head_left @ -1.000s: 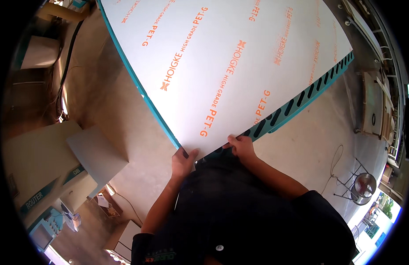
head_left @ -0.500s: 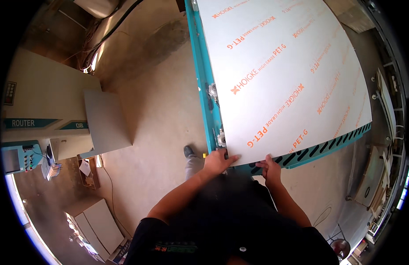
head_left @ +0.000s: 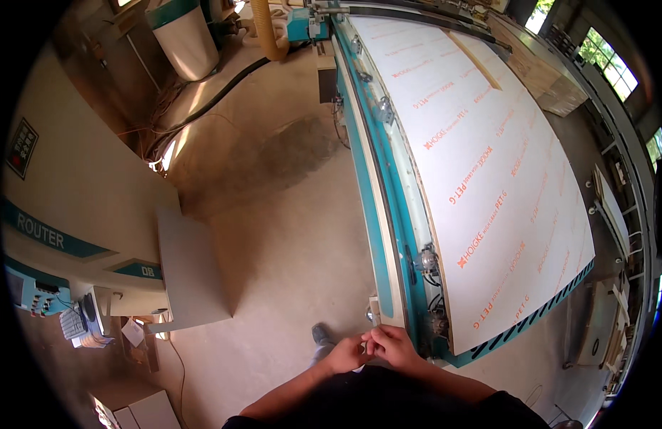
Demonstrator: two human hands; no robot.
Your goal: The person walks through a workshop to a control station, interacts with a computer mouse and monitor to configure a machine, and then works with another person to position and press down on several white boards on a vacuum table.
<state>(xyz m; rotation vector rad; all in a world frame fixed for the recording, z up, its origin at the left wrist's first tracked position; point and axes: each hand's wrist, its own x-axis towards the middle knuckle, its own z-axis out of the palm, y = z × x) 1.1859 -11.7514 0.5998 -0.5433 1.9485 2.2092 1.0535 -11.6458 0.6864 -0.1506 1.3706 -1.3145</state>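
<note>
My left hand (head_left: 346,352) and my right hand (head_left: 392,347) meet low in the middle, fingers curled together beside the corner of a teal machine bed (head_left: 391,229). What they hold, if anything, is too small to make out. A white sheet (head_left: 517,186) with orange print lies on the bed to their right. Along its left edge run metal fittings (head_left: 427,261) and a long rail. A wooden strip (head_left: 474,57) rests on the far part of the sheet. My foot (head_left: 320,334) shows below on the floor.
At left stand a large beige cabinet (head_left: 87,193), a grey panel (head_left: 191,264), a teal control unit (head_left: 34,286) and cartons (head_left: 138,404). A white bin (head_left: 184,39), yellow hose (head_left: 270,28) and black hose (head_left: 227,89) are farther back. Stacked boards (head_left: 542,75) and racks line the right.
My hands have let go of the sheet's corner and come together left of it. The view has swung up along the machine, bringing its far end and the windows into sight.
</note>
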